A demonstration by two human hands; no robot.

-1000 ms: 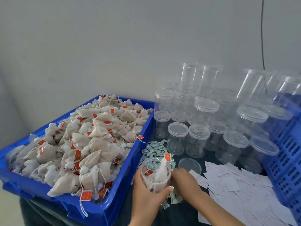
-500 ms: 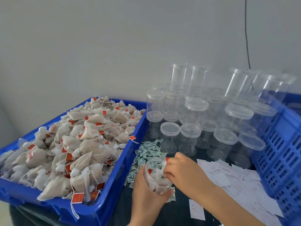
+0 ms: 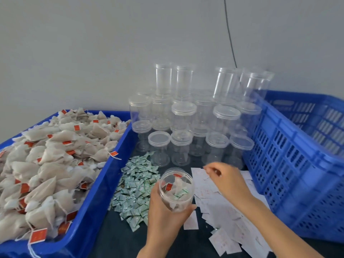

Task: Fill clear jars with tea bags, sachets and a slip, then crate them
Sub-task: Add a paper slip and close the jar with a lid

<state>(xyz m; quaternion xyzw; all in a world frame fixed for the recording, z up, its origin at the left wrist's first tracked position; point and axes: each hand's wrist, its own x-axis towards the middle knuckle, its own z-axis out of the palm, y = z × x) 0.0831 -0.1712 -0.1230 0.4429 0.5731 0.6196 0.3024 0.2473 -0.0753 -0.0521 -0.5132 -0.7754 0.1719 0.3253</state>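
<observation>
- The left hand (image 3: 165, 211) gripped an open jar (image 3: 176, 190) round its lower wall, tilted toward the camera above the dark table (image 3: 104, 237), between the sachets (image 3: 134, 190) and the slips (image 3: 221, 207).
- Tea bags and a green sachet showed inside the jar; no lid was on it.
- The right hand (image 3: 226, 180) hovered over the slips, fingers curled; motion blur hid whether they pinched a slip.
- The jar looked light, stiff and smooth, so a wrap round the wall seemed the safest hold; squeezing near the rim might flex it.
- The slips looked thin and limp, likely best taken at one edge by a fingertip pinch.
- The tea bags (image 3: 46, 161), heaped in a tray (image 3: 96, 198) at left, appeared soft, with loose strings that could snag.
- Stacked empty jars (image 3: 186, 125) stood close behind the work spot and looked easy to topple.
- The crate (image 3: 290, 170) stood just right of the slips, its near wall high; a filled jar would probably need lifting over the rim.
</observation>
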